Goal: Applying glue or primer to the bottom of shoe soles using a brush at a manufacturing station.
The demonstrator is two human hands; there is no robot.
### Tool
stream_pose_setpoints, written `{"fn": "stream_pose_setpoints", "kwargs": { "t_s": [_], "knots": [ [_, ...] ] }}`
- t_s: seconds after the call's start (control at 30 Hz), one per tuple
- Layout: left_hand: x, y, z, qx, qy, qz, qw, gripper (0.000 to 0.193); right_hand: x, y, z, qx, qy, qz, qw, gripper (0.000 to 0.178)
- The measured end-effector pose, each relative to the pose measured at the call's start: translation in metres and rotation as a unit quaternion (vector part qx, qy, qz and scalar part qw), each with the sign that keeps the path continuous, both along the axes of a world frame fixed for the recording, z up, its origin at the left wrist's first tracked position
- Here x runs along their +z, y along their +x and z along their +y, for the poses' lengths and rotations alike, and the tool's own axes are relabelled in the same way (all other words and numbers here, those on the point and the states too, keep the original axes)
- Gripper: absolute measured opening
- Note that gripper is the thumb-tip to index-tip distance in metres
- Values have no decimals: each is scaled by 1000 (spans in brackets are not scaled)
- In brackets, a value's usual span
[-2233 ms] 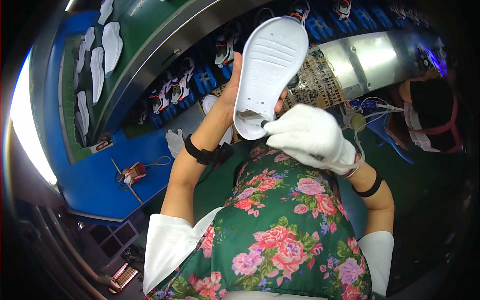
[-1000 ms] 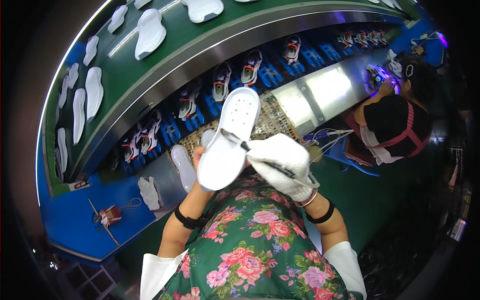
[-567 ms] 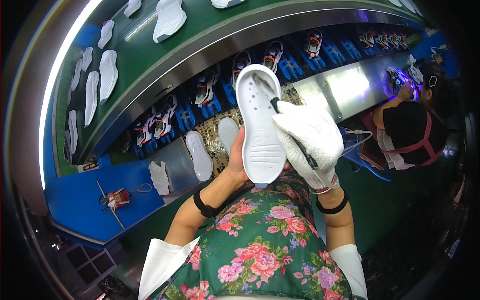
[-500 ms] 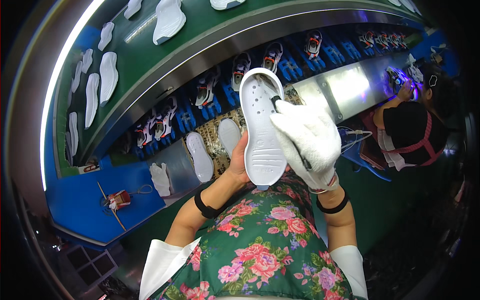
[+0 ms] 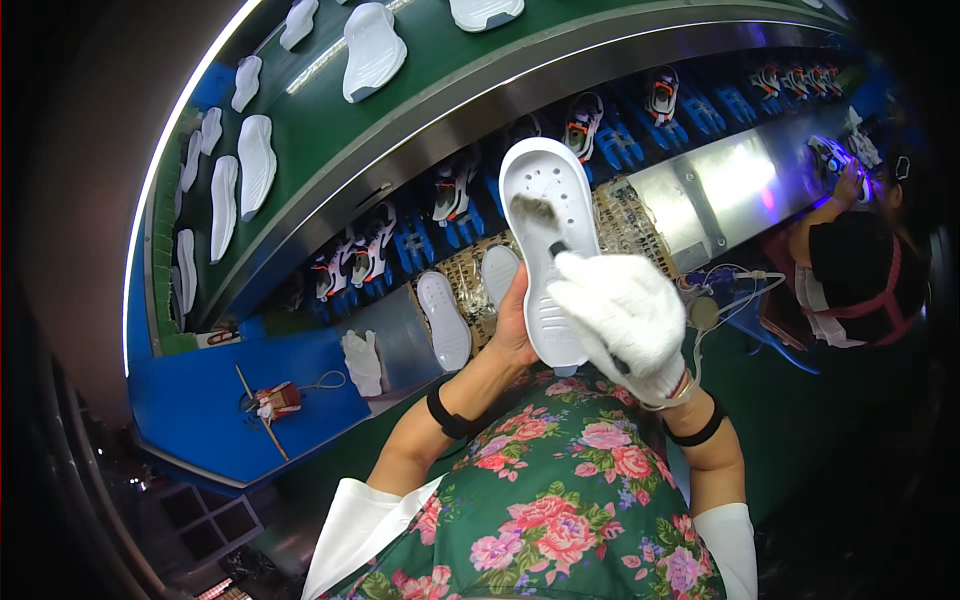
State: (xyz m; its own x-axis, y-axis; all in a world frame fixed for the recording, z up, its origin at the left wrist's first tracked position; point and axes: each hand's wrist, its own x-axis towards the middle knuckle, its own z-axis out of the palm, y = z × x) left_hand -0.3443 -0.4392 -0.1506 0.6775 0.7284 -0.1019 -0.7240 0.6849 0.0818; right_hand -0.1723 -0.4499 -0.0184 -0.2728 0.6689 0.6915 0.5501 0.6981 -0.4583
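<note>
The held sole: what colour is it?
The sole is white; the head view shows it best.

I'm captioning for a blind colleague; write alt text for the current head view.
A bare left hand holds a white shoe sole while the gloved right hand holds a brush over its inner face; shoes are lined up beyond.

Green apron [image 5: 600, 520], pink and purple flowers [image 5: 562, 535], lower centre. White sleeves [image 5: 348, 525]. Black forearm bands [image 5: 447, 414]. White glove [image 5: 640, 305] on right hand [image 5: 625, 315].

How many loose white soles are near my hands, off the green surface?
3: the held sole in your left hand, the lying sole left of it, and the partly hidden sole behind that hand. More may be hidden.
</note>
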Motion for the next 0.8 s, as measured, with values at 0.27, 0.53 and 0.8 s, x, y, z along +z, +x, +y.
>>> {"fn": "stream_pose_setpoints", "kwargs": {
  "t_s": [0.27, 0.53, 0.8],
  "knots": [
    [32, 19, 20, 74, 41, -4, 996, 94, -16, 6, 6, -19, -38, 145, 989, 22],
    [38, 9, 29, 92, 27, -10, 995, 94, -36, -4, 2, 79, -121, 216, 966, 25],
    [25, 3, 36, 44, 40, -72, 996, 102, -38, -5, -18, 149, -192, 207, 948, 24]
  ]
}}
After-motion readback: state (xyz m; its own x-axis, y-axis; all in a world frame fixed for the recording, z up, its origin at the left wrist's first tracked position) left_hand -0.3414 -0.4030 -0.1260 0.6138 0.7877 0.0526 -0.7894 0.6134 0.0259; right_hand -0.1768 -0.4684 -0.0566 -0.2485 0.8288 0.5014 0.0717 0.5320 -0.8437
